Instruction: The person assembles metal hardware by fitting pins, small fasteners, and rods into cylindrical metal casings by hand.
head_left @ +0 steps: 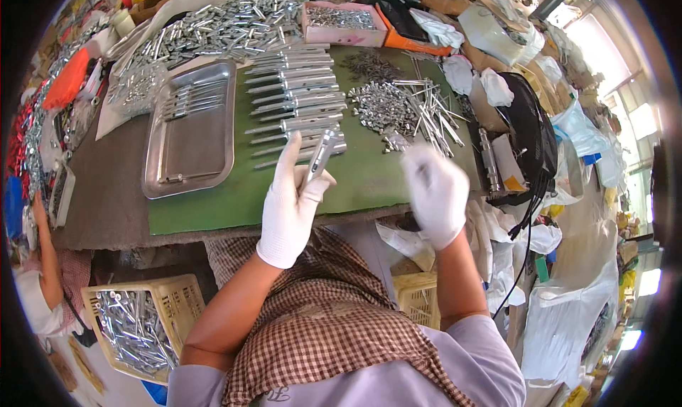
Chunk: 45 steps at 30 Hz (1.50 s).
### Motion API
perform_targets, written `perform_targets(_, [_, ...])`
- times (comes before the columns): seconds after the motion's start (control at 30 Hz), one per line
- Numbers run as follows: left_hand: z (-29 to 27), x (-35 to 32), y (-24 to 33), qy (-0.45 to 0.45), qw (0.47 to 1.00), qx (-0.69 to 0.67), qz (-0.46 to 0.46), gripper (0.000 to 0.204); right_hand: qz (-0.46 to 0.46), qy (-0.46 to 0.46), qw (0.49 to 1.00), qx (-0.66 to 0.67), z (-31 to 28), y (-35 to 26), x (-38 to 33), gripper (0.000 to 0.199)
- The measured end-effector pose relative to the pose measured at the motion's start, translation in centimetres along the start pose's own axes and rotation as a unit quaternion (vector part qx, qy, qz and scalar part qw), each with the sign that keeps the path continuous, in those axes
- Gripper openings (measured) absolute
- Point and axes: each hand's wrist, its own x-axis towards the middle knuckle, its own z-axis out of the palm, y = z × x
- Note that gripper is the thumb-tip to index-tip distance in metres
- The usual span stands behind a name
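Note:
My left hand (290, 212), in a white glove, holds up a short silver metal tube (323, 153) with a slot in its side, pinched between thumb and fingers. My right hand (437, 194), also white-gloved, is blurred by motion above the green mat (355, 187). Its fingers look curled; whatever they hold cannot be made out. Just beyond it are a heap of small metal fittings (383, 107) and a bundle of thin metal rods (437, 116). A column of silver tubes with rods sticking out of their left ends (302, 87) lies past my left hand.
A steel tray (188, 148) with several thin rods stands left. Behind are piled metal tubes (227, 30) and a pink box (341, 38) of small parts. A black bag (529, 123) is at right. A yellow crate (188, 300) of metal parts sits lower left; another person's arm (48, 258) shows at far left.

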Motion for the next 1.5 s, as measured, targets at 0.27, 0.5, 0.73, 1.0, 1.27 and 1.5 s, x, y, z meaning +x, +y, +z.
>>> perform_targets(0.27, [1.2,-0.8,0.5,-0.071,0.996,-0.057,0.004,0.045,0.012,0.057,0.982,-0.181,-1.4,5.4,3.5,0.024])
perform_targets(0.5, [2.4,-1.2,-1.2,-0.089,0.995,0.02,0.047,0.05,0.129,-0.187,0.929,0.294,0.4,-3.8,1.7,0.02])
perform_targets(0.73, [0.4,-0.1,1.4,-0.046,0.998,0.028,-0.022,0.036,0.03,-0.098,0.988,0.117,-2.3,-3.9,3.2,0.025])
perform_targets(1.0, [0.5,0.5,1.2,-0.039,0.981,0.111,0.156,0.051,0.03,-0.019,0.984,0.175,-2.8,-4.9,1.8,0.026])
perform_targets(1.27, [1.2,0.2,2.5,-0.152,0.974,-0.163,0.023,0.048,0.101,-0.063,0.944,0.306,0.7,-4.8,-0.6,0.026])
perform_targets(1.5, [-3.3,3.2,1.7,-0.156,0.883,0.422,0.134,0.027,0.333,-0.154,0.865,0.342,0.2,-1.8,-2.4,0.031])
